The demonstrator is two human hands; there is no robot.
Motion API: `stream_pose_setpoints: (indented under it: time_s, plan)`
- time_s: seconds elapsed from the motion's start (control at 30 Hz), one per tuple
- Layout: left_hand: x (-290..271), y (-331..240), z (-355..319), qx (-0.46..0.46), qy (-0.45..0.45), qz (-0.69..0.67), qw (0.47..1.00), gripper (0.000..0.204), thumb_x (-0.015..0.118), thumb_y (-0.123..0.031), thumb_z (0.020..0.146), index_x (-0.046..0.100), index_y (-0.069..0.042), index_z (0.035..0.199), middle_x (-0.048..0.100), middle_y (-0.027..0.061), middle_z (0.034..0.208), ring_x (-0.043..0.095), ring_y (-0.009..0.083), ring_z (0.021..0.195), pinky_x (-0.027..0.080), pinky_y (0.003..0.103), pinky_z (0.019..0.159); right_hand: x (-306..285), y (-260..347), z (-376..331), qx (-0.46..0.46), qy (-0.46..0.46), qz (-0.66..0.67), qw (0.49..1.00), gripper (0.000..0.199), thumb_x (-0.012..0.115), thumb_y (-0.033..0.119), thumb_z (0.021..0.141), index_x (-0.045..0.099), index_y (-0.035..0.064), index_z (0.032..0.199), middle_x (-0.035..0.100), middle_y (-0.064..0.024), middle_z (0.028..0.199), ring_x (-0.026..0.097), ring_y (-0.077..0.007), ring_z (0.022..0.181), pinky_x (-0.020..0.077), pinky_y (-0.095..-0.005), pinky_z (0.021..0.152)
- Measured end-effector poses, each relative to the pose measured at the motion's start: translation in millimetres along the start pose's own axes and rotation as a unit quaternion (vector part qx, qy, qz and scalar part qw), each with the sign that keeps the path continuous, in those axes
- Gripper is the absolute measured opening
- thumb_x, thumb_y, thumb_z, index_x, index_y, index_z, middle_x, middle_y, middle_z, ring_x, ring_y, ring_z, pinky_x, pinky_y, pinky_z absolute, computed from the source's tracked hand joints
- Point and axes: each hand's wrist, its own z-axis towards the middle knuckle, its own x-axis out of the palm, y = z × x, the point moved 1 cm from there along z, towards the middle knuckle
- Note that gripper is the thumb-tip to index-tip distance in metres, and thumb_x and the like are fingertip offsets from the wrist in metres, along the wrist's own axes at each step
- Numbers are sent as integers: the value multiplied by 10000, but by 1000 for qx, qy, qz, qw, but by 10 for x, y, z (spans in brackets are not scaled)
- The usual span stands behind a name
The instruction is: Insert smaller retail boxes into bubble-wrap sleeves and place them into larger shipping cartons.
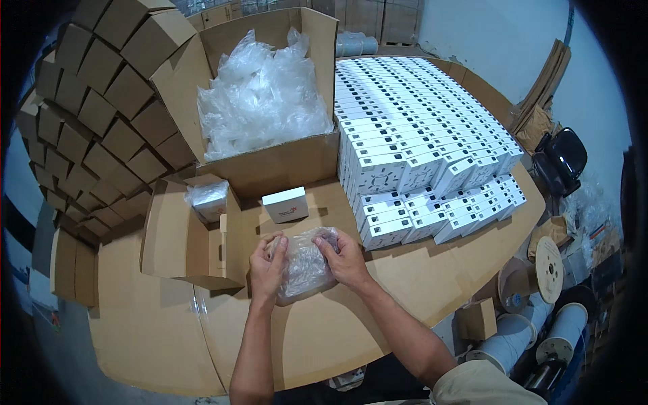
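Note:
Between my two hands I hold a clear plastic bag (304, 270) above the cardboard-covered table. My left hand (268, 264) pinches its left edge, thumb against fingers. On the other side my right hand (343, 258) grips the bag's upper right part, its thumb on top. Just beyond the bag a small white box (284, 205) stands on the cardboard. To the left is an open brown carton (231, 253), with a plastic-wrapped white box (208, 200) inside it at the far end.
A large carton (283, 156) heaped with clear plastic bags (260, 94) stands behind. At the right, many white boxes (418, 135) are stacked in rows. Brown cartons (101, 128) form a tall pile at left. Cable spools (533, 273) and a black chair (561, 158) stand beyond the table's right edge.

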Motion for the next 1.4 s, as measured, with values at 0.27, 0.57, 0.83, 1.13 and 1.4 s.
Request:
stream_pose_setpoints:
  time_s: [0.27,0.57,0.83,1.13,1.4]
  plan:
    - [-28,32,2,115,-36,-23,992,201,690,-102,959,540,-42,1078,531,-10,940,514,92,878,443,236,823,32,133,-12,9,-21,-107,994,235,552,209,1034,655,0,1005,588,-6,727,521,-78,683,445,-281,633]
    - [-18,-79,-61,43,-30,-81,995,244,679,-141,975,558,-16,1146,596,24,1040,550,92,966,447,234,851,-5,48,72,43,-41,64,996,212,518,197,1063,635,38,986,542,53,782,480,-31,703,418,-216,628]
    - [-29,-46,-62,21,43,-52,997,167,656,-129,989,581,-35,1105,596,16,1013,546,78,924,449,238,826,-28,-62,66,4,-23,5,1000,177,552,165,1029,648,20,999,581,21,775,503,-71,714,446,-260,656]
    - [-72,-162,-109,78,20,-71,994,304,661,63,898,548,-39,1161,628,65,1038,604,124,935,502,244,820,41,145,25,-265,-98,-246,927,291,658,141,874,606,22,1134,669,-70,848,638,-236,915,486,-352,824]
    - [-21,-218,-114,14,110,-22,994,311,696,-4,918,560,-14,1197,734,122,1003,674,117,906,544,233,764,-81,344,-64,-180,120,-291,932,244,699,190,856,686,22,1032,694,-96,768,670,-262,758,500,-365,779]
